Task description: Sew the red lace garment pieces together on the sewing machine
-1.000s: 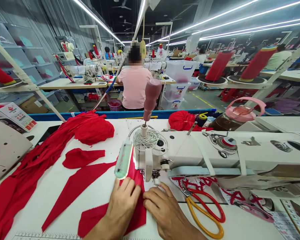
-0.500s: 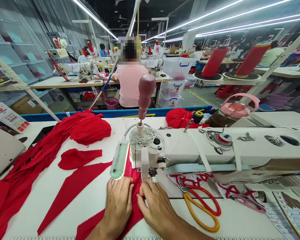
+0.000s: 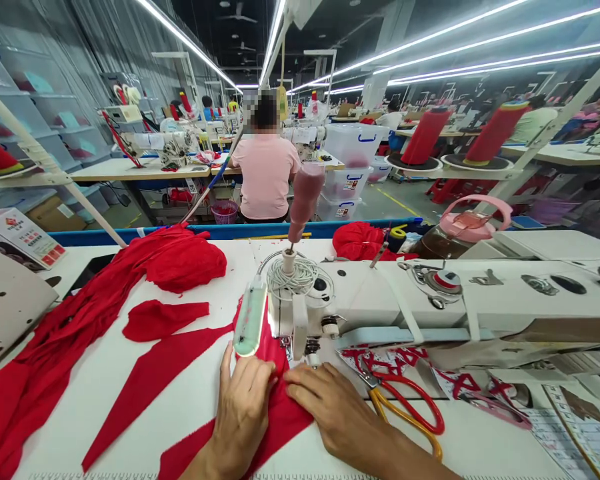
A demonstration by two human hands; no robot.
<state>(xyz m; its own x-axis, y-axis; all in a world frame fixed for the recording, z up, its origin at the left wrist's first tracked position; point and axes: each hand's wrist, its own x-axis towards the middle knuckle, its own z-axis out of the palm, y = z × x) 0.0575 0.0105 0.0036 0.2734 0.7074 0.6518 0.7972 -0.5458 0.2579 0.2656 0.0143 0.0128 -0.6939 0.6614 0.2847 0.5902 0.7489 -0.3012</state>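
Observation:
A red fabric piece (image 3: 280,427) lies under the head of a white sewing machine (image 3: 365,293) and spreads toward me. My left hand (image 3: 245,400) is on its left part, just below the lit lamp (image 3: 250,320), fingers bent and thumb close to them on the cloth. My right hand (image 3: 330,403) rests at the cloth's right edge, in front of the needle area. Its fingers point left and lie fairly flat on the fabric. The fingertips of my left hand are partly hidden. Right of my right hand lie scissors (image 3: 410,400) with red and yellow handles.
Left on the table are cut red pieces (image 3: 150,373) and a long heap of red fabric (image 3: 105,300). A screwdriver (image 3: 306,200) stands upright on the machine head. Behind it are a red bundle (image 3: 357,241) and a pink-lidded jug (image 3: 460,230). A person (image 3: 265,173) sits ahead.
My right hand has shifted right and flattened on the cloth, and more red fabric shows between my hands. My left hand remains on the cloth. The whole view has shifted slightly.

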